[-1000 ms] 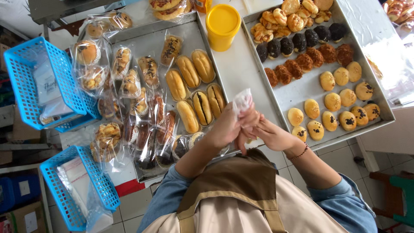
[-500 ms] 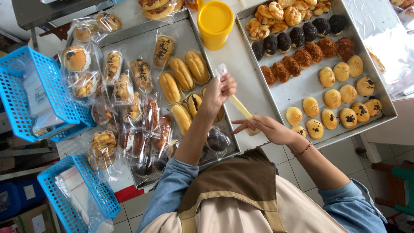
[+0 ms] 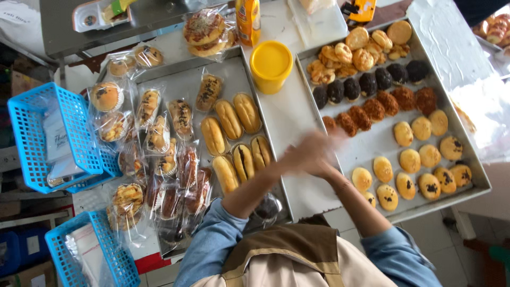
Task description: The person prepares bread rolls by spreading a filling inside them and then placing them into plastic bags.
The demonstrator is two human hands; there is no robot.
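My left hand [image 3: 294,160] and my right hand [image 3: 325,150] meet over the strip of table between two metal trays. Both are blurred by motion, so I cannot tell whether they hold anything. The left tray [image 3: 234,59] carries several unwrapped long buns [image 3: 231,119] and many pastries in clear wrappers [image 3: 159,139]. Rows of bare round buns [image 3: 411,159], dark and brown crumbed ones [image 3: 372,109] and small pale ones fill the right tray [image 3: 374,142]. My hands are at that tray's left edge, close to the brown crumbed buns.
A yellow-lidded tub [image 3: 271,64] stands between the trays at the back, with a bottle [image 3: 248,18] behind it. Two blue baskets [image 3: 32,139] [image 3: 74,251] with clear bags sit at the left. Wrapped round breads [image 3: 204,29] lie at the back.
My left hand, raised over the left tray with a clear bag, has swung right and joined my right hand by the right tray. The view is now closer.
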